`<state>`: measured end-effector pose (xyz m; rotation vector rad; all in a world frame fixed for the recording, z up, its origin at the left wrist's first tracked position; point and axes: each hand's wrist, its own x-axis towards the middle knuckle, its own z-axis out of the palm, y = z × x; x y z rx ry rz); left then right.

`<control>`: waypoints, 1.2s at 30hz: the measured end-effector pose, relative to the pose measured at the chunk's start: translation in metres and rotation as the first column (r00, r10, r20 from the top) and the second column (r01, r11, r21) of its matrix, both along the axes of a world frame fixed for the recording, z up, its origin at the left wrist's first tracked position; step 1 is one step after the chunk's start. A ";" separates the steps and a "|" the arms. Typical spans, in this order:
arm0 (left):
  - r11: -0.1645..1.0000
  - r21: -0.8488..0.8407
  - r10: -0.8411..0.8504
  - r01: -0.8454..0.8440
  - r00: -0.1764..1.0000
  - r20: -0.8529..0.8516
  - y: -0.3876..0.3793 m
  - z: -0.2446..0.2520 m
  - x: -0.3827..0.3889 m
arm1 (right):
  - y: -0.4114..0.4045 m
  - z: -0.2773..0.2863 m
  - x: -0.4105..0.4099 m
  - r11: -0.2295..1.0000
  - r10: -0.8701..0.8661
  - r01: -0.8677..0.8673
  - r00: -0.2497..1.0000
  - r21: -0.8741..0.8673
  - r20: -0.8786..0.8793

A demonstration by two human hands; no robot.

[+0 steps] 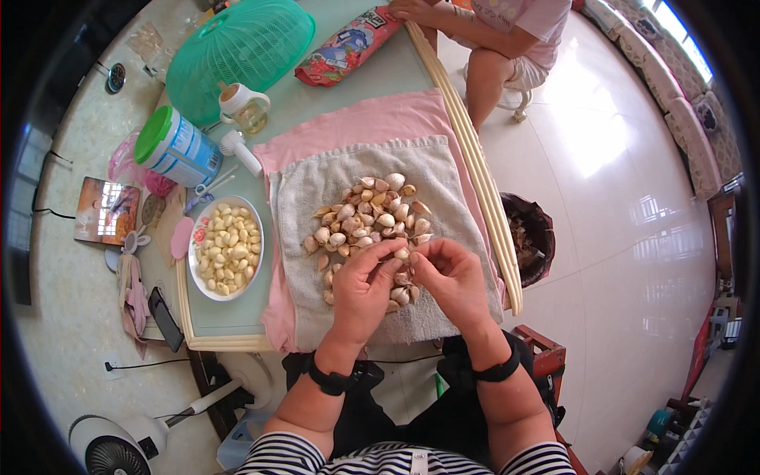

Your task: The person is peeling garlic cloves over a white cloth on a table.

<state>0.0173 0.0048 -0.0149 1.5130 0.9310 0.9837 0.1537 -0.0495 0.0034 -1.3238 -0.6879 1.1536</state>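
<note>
Between the fingertips of both my hands is one garlic clove [402, 254], pale where its skin is off. My left hand [367, 282] pinches it from the left with thumb and forefinger. From the right, my right hand [449, 276] touches it with thumb and forefinger. Under and beyond my hands, a pile of unpeeled garlic cloves [350, 222] lies on a grey towel [303, 178], which rests on a pink cloth [356, 122]. Peeled garlic cloves [228, 249] fill a white oval dish [259, 267] on the left. My palms hide part of the pile.
A lidded tub [181, 148], a baby bottle [244, 110], a green mesh food cover [237, 53] and a red snack bag [350, 44] stand or lie at the back. Another person [510, 47] sits beyond the table's right edge. A lined waste bin [525, 237] is below.
</note>
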 end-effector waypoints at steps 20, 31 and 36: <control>0.829 -0.481 -0.023 0.286 0.876 0.482 0.004 0.008 -0.005 | 0.000 -0.011 0.001 1.000 -0.009 0.012 0.989 0.018 -0.150; 0.989 -0.128 -0.056 0.080 0.983 0.176 0.004 0.005 -0.004 | -0.002 -0.003 -0.001 0.994 0.027 -0.024 0.999 0.106 -0.025; 0.998 -0.005 -0.058 0.059 0.996 0.072 0.005 0.005 -0.004 | -0.002 -0.006 -0.001 0.997 0.006 -0.006 1.000 0.077 0.001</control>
